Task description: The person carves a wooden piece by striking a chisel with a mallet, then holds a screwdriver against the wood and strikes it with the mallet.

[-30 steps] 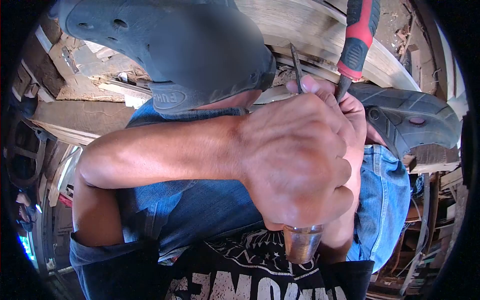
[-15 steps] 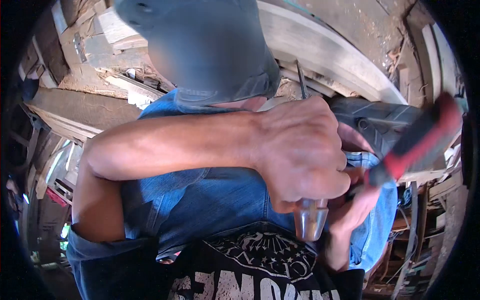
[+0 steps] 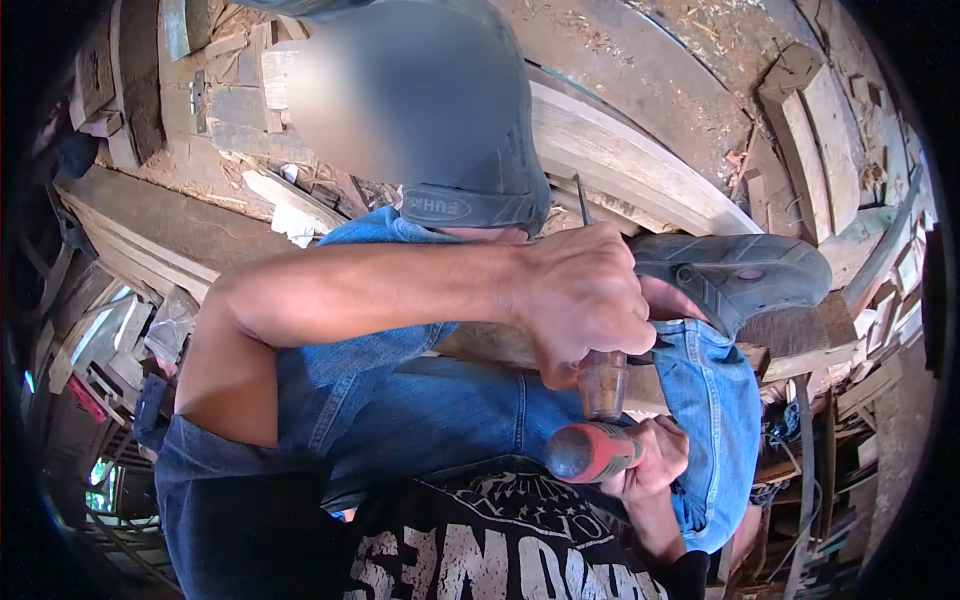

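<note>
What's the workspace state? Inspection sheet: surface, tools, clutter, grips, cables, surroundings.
Surface: brown floor with pale shavings; long pale plank near the dark shoes.
Job's things: translucent-handled tool, slim shaft pointing away from the torso; red-and-dark-handled tool, its rounded end near that handle, contact unclear.
Clutter: thick wood piece, crumpled white scrap.
Grips: left grip closed round the translucent handle; right grip closed round the red-and-dark handle.
Cables: nothing seen for certain.
Surroundings: blue jeans beneath the forearm; jumbled timber at the right edge, too small to itemise.
</note>
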`<state>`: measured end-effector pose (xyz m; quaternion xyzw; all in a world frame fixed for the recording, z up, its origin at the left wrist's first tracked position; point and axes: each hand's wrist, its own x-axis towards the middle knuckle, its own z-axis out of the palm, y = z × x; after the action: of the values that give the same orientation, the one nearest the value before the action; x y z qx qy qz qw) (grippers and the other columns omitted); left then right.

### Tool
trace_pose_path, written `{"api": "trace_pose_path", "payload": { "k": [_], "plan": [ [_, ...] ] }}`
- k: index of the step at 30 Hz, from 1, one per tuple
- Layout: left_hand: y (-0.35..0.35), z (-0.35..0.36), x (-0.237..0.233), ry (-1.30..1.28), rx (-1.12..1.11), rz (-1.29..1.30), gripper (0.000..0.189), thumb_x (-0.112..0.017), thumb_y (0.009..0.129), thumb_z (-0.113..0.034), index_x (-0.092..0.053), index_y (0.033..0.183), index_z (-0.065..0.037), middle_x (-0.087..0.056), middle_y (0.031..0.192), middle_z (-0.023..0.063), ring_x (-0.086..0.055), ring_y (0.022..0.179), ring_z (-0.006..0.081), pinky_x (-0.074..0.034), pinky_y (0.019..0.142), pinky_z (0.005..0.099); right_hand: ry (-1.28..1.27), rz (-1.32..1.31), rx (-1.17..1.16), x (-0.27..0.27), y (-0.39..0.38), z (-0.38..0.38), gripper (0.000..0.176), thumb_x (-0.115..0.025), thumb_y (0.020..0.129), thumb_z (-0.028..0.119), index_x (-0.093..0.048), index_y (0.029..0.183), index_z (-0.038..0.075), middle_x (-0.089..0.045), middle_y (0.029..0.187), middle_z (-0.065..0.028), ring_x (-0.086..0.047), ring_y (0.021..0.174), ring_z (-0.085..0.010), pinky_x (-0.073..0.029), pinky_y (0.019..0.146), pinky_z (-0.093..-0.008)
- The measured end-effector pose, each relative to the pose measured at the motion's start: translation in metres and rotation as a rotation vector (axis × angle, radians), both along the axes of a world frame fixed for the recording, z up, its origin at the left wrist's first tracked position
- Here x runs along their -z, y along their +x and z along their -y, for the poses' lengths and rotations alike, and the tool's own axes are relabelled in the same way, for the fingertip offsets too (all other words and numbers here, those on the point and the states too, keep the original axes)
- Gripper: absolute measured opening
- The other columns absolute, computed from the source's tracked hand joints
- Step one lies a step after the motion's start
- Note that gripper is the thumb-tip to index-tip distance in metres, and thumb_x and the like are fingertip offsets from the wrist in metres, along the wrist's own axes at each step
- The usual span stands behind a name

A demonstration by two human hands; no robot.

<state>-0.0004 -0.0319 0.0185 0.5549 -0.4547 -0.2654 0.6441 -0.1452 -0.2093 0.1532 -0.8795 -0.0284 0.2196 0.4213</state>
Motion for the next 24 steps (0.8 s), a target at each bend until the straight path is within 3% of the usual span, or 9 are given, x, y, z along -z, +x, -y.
{"api": "trace_pose_path", "payload": {
  "k": [4,5,10,11,14,17,20,21,24],
  "plan": [
    [0.003,0.000,-0.001,0.007,0.010,-0.007,0.034,-0.068,0.032,-0.023,-0.047,0.058,-0.014,-0.051,0.055,0.0010,-0.057,0.052,0.0248,-0.040,0.044,0.0401,0.090,-0.015,0.045,-0.006,-0.010,0.015,0.034,-0.070,0.070,0.030,-0.049,0.060,0.006,-0.045,0.051,-0.0040,-0.043,0.039,-0.0205,-0.030,0.041,-0.0310],
    [0.002,0.000,-0.001,0.001,0.021,-0.013,0.034,-0.068,0.032,-0.023,-0.047,0.058,-0.014,-0.051,0.055,0.0010,-0.057,0.052,0.0248,-0.040,0.044,0.0401,-0.179,0.057,-0.131,-0.003,-0.001,0.005,0.033,-0.071,0.068,0.029,-0.049,0.060,0.005,-0.044,0.051,-0.0032,-0.043,0.039,-0.0185,-0.028,0.042,-0.0298],
    [0.002,0.001,0.003,-0.051,-0.024,-0.024,0.040,-0.068,0.030,-0.024,-0.043,0.060,-0.013,-0.045,0.054,0.0007,-0.052,0.050,0.0256,-0.036,0.043,0.0394,0.118,0.019,-0.029,-0.006,-0.005,0.013,0.027,-0.068,0.068,0.029,-0.052,0.062,0.008,-0.045,0.054,-0.0036,-0.041,0.041,-0.0192,-0.029,0.045,-0.0304],
    [0.002,0.001,0.003,-0.051,-0.014,-0.026,0.040,-0.068,0.030,-0.024,-0.043,0.060,-0.013,-0.045,0.054,0.0007,-0.052,0.050,0.0256,-0.036,0.043,0.0394,-0.076,0.025,-0.061,-0.005,-0.008,0.006,0.029,-0.068,0.069,0.030,-0.052,0.063,0.007,-0.044,0.053,-0.0030,-0.043,0.042,-0.0188,-0.029,0.046,-0.0301],
    [0.003,0.003,0.003,-0.077,-0.058,-0.015,0.042,-0.068,0.030,-0.028,-0.043,0.060,-0.013,-0.043,0.054,0.0006,-0.050,0.049,0.0253,-0.034,0.043,0.0397,-0.069,-0.032,-0.095,-0.010,0.004,0.007,0.031,-0.070,0.073,0.026,-0.049,0.062,0.005,-0.046,0.052,-0.0051,-0.044,0.040,-0.0221,-0.032,0.044,-0.0328],
    [-0.002,0.003,0.004,-0.080,-0.045,-0.025,0.042,-0.068,0.029,-0.028,-0.042,0.059,-0.013,-0.043,0.055,0.0006,-0.049,0.048,0.0248,-0.034,0.042,0.0399,-0.034,0.032,-0.034,-0.009,-0.015,0.014,0.034,-0.072,0.071,0.029,-0.050,0.063,0.005,-0.049,0.054,-0.0043,-0.045,0.041,-0.0202,-0.033,0.044,-0.0318],
    [0.003,0.005,0.005,-0.082,-0.055,0.014,0.041,-0.067,0.030,-0.028,-0.043,0.059,-0.013,-0.042,0.054,0.0003,-0.049,0.048,0.0243,-0.034,0.042,0.0391,-0.068,0.008,-0.059,-0.010,-0.001,0.015,0.024,-0.070,0.060,0.019,-0.051,0.061,0.005,-0.049,0.053,-0.0044,-0.042,0.040,-0.0191,-0.031,0.044,-0.0319],
    [0.002,0.004,0.003,-0.081,-0.051,0.000,0.041,-0.067,0.030,-0.028,-0.043,0.059,-0.013,-0.042,0.054,0.0001,-0.049,0.048,0.0241,-0.035,0.042,0.0388,0.035,0.052,-0.077,-0.011,0.002,0.019,0.026,-0.072,0.063,0.021,-0.051,0.063,0.005,-0.048,0.053,-0.0047,-0.043,0.041,-0.0200,-0.031,0.044,-0.0319],
    [0.002,0.006,0.002,-0.061,-0.059,0.012,0.039,-0.066,0.031,-0.029,-0.042,0.057,-0.013,-0.042,0.054,0.0004,-0.050,0.047,0.0234,-0.036,0.042,0.0380,-0.060,-0.028,-0.072,-0.007,-0.008,0.015,0.031,-0.072,0.071,0.027,-0.051,0.064,0.005,-0.047,0.053,-0.0053,-0.043,0.041,-0.0200,-0.030,0.044,-0.0320]
  ]
}}
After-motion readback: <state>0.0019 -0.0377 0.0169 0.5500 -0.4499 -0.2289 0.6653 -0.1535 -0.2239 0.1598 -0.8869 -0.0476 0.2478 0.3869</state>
